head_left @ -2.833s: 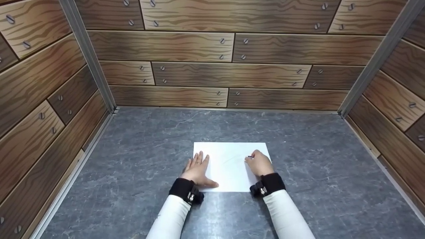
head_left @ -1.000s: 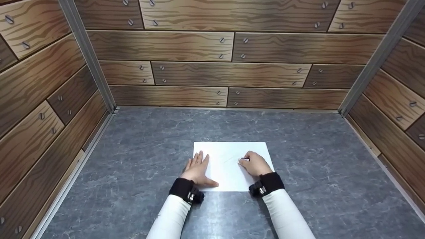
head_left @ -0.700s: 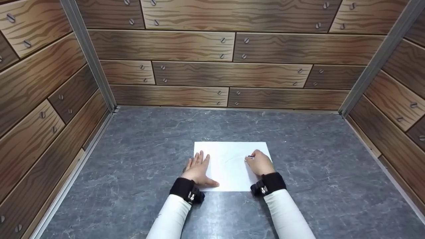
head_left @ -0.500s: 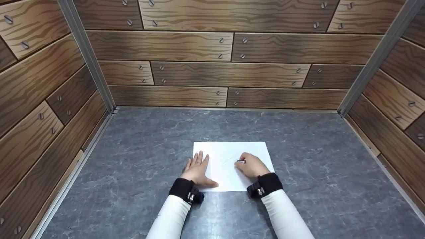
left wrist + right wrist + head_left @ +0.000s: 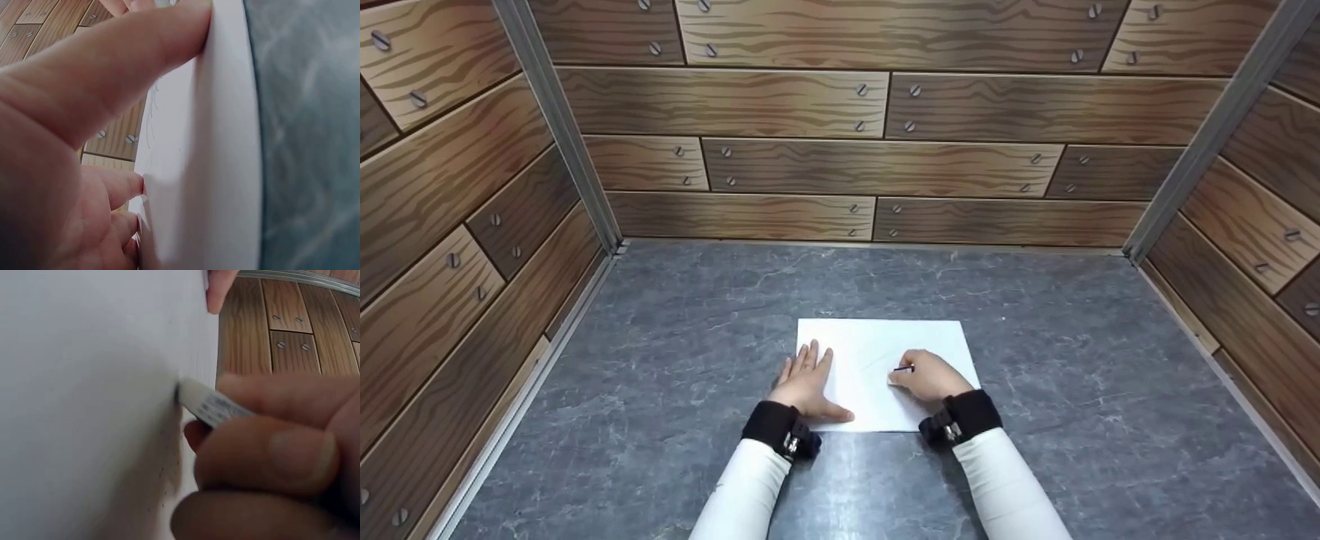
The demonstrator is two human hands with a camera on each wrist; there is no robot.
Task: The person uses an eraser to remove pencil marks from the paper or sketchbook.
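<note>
A white sheet of paper point(image 5: 870, 409) lies on the grey tabletop. My left hand point(image 5: 804, 391) rests on its left side, fingers spread and thumb near the front edge. In my right hand point(image 5: 933, 377) is a small white eraser point(image 5: 205, 400) with a printed sleeve, pinched between thumb and fingers. Its darkened tip is right at the paper in the right wrist view, with small dark crumbs point(image 5: 162, 471) beside it. Thin pencil lines point(image 5: 150, 115) show on the sheet in the left wrist view, and look faint from the head. The palm side of the right hand is hidden.
The grey marbled tabletop point(image 5: 720, 315) extends around the sheet. Wood-patterned panels point(image 5: 795, 169) stand at the back and both sides, joined by grey metal corner posts point(image 5: 562, 124). Both wrists wear black camera bands point(image 5: 973, 411).
My right hand has gone back and forth over the right half of the paper with the eraser, and is now closer to the middle and the near edge. The left hand stays in place.
</note>
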